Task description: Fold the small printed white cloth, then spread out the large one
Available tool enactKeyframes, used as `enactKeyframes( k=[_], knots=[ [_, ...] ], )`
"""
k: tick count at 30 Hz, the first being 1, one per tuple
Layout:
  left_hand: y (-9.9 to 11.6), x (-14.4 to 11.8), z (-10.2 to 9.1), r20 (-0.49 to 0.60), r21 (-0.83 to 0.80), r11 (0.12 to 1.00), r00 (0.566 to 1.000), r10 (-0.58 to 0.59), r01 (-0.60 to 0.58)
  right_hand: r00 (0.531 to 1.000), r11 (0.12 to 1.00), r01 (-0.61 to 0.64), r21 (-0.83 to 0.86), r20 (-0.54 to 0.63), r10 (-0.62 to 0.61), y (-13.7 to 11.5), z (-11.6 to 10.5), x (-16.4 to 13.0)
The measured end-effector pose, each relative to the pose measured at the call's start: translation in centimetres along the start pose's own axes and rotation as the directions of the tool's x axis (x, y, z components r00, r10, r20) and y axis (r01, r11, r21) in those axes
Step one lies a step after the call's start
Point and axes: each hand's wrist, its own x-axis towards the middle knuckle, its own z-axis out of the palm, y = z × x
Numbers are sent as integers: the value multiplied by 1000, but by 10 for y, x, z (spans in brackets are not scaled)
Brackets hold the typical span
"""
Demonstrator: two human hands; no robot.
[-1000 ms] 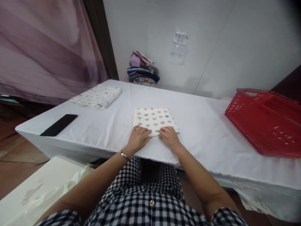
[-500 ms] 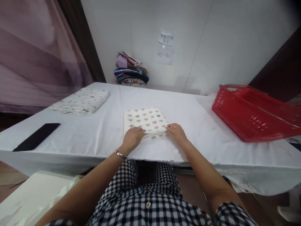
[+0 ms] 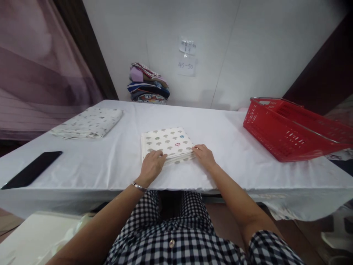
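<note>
A folded white cloth (image 3: 168,141) with grey mushroom prints and a few coloured ones lies flat in front of me on the white-covered table (image 3: 176,176). My left hand (image 3: 153,163) pinches its near edge at the left, fingers closed on the fabric layers. At the near right corner, my right hand (image 3: 202,154) holds the same cloth between thumb and fingers. Below the top fold, another layer shows along the near edge. The undersides of the layers are hidden.
To the left lie another folded patterned cloth (image 3: 89,122) and a flat black object (image 3: 33,169). A red plastic basket (image 3: 289,132) stands at the right. Against the wall sits a stack of folded fabrics (image 3: 149,86), with paper notes (image 3: 186,66) beside it.
The camera view has turned slightly, shifting the scene a little. Both hands stay at the cloth's near edge, and its fold looks nearly the same.
</note>
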Motion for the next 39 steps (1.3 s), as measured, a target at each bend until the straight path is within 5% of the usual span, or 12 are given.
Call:
enactKeyframes(
  k=[12,31,39],
  knots=[
    [-3,1,1,87,-6,999,996,38,-38,979,893,-200,404,48,197,9,8,-6],
    [3,1,0,150,-16,999,988,-32,35,952,788,-242,566,-17,305,12,15,-11],
    [5,-3,0,145,-28,999,989,-32,36,950,833,-282,476,18,312,13,16,-15]
  ],
)
